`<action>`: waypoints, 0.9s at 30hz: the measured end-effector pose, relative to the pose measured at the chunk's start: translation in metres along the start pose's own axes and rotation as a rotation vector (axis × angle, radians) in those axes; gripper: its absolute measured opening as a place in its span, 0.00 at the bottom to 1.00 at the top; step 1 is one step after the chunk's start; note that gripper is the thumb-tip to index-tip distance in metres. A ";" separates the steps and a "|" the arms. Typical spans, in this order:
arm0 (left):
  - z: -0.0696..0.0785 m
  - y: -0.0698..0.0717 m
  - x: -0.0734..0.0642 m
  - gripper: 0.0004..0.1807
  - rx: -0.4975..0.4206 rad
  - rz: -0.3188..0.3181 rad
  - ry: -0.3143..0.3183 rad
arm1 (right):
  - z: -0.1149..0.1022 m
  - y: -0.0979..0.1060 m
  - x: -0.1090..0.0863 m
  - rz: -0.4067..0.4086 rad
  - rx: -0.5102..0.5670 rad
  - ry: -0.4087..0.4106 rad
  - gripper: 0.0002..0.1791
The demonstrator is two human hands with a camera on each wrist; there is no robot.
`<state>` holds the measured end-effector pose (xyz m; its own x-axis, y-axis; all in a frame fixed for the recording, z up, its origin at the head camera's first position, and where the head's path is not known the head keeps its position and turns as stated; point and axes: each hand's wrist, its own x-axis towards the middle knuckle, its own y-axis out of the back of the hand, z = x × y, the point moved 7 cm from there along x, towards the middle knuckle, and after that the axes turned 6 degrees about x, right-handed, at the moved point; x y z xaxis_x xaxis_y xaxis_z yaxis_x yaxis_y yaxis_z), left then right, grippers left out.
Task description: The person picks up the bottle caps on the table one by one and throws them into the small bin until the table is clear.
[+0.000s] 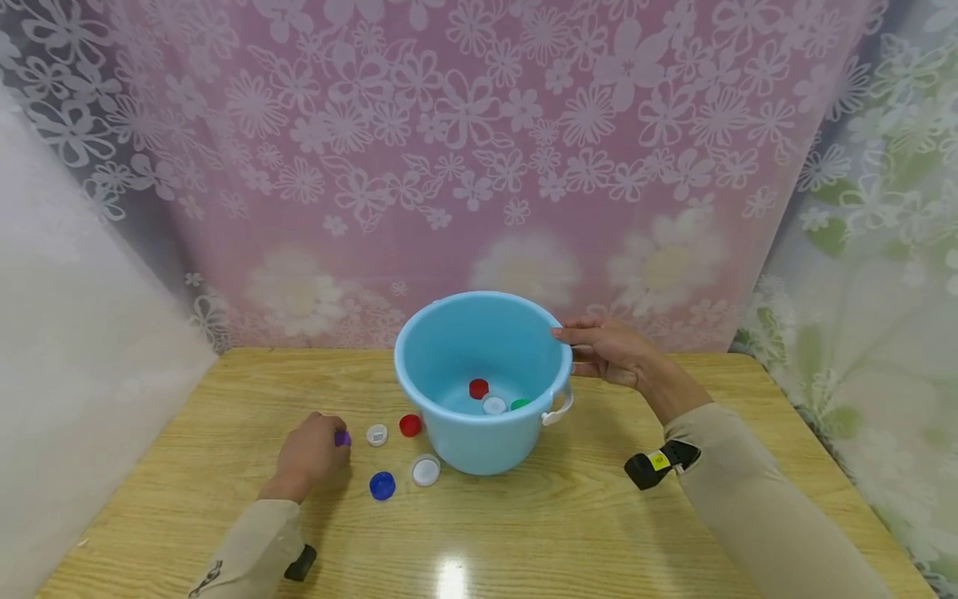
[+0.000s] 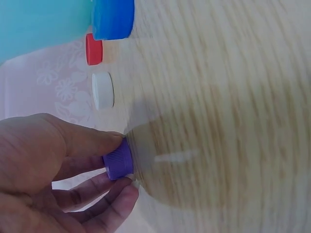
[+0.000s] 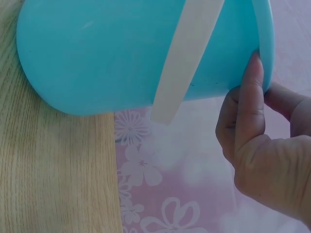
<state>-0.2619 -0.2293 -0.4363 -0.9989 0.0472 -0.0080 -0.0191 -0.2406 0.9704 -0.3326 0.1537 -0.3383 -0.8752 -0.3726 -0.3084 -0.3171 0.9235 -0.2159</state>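
My left hand [image 1: 313, 452] pinches a purple bottle cap [image 2: 119, 160] between thumb and fingers, close over the wooden table. Toward the back right, my right hand [image 1: 609, 351] grips the rim of a light blue bucket [image 1: 482, 445], thumb over the edge and fingers along the outer wall. Inside the bucket lie a red cap [image 1: 478, 388], a white cap [image 1: 494, 405] and a green cap [image 1: 520, 404], partly hidden by the front rim. Between my left hand and the bucket are a small white cap [image 1: 377, 434], another red cap [image 1: 410, 425], a blue cap [image 1: 382, 485] and a larger white cap [image 1: 426, 470].
The bucket's white handle [image 1: 557, 405] hangs down on its right side. A pink flowered curtain [image 1: 479, 166] stands behind the wooden table [image 1: 584, 532], whose back edge runs just behind the bucket. Pale cloth covers both sides.
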 end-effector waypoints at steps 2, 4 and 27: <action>-0.002 0.000 0.000 0.12 -0.008 0.006 0.005 | 0.000 0.000 0.000 -0.002 -0.003 0.002 0.23; -0.005 -0.001 0.000 0.13 -0.022 0.006 0.016 | 0.000 0.000 0.000 -0.003 -0.003 0.002 0.23; 0.026 0.109 0.006 0.20 -0.174 0.305 -0.075 | 0.001 0.001 0.000 -0.003 0.030 -0.004 0.24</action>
<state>-0.2684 -0.2297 -0.3246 -0.9539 0.0171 0.2997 0.2657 -0.4160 0.8697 -0.3321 0.1544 -0.3396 -0.8725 -0.3763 -0.3117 -0.3088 0.9190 -0.2449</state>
